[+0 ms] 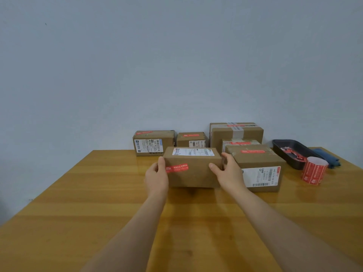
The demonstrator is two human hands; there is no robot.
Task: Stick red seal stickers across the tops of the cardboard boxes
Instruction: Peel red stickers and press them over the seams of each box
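Observation:
A cardboard box (193, 169) sits at the middle of the wooden table, held from both ends. My left hand (157, 175) grips its left end and my right hand (227, 173) grips its right end. A red seal sticker (176, 168) lies on the box face turned toward me; a white shipping label (193, 152) is on the face above it. A roll of red seal stickers (314, 170) stands upright at the right. Several other boxes behind carry red stickers on top: one (153, 142) at the back left, a small one (191, 139) beside it, and one (257, 165) just right of my right hand.
A tall taped box (235, 132) stands against the wall, with a lower box (240, 143) in front of it. A dark tray (294, 154) with red scraps lies at the right, a blue cloth (326, 156) beyond it. The wooden table (98, 193) stretches toward me.

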